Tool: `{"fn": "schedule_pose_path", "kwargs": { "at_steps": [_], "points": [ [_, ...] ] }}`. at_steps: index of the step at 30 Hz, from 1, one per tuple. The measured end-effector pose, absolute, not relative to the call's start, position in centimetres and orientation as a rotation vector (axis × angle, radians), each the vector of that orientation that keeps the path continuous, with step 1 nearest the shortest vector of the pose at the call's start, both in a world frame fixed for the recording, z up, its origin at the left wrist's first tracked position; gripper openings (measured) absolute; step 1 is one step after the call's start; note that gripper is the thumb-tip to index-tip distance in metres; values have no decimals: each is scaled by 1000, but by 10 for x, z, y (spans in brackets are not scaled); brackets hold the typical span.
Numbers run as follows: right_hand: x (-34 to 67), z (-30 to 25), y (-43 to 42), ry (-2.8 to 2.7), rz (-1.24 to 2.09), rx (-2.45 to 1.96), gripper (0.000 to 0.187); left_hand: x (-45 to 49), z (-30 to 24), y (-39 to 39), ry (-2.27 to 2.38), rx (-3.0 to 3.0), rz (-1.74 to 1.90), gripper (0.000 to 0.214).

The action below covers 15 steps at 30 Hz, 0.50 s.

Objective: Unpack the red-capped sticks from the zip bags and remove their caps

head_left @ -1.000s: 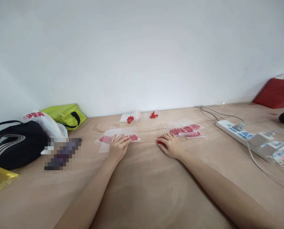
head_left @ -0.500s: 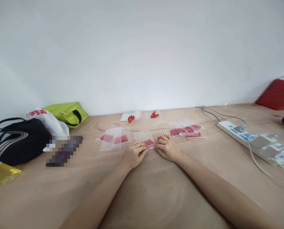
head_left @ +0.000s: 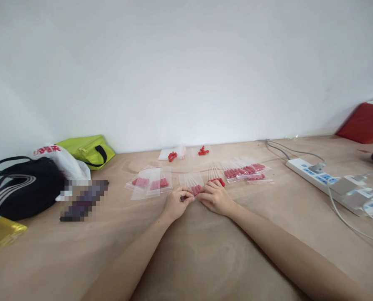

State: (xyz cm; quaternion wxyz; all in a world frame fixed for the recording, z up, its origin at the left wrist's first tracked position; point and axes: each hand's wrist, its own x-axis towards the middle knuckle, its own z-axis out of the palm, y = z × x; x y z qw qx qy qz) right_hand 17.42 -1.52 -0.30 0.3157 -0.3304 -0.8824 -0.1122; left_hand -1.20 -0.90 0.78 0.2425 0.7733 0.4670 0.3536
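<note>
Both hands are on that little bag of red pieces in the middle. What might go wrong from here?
1. The clear bag is held only at its near edge, where the left hand and right hand meet. If its mouth is open, the red pieces may spill onto the table.
2. The row of filled bags lies close beside the right hand, so a sideways move could scatter it.

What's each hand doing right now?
Left hand: closed, pinching the near edge of the bag.
Right hand: closed, pinching the same bag.
</note>
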Motion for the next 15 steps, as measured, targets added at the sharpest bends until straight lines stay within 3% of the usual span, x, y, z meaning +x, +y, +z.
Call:
{"fn": "schedule_pose_path", "kwargs": {
  "at_steps": [15],
  "points": [
    [157, -8, -8, -2243, -294, -974, 15, -14, 5, -8, 1289, 2113, 1098, 9]
  ]
}}
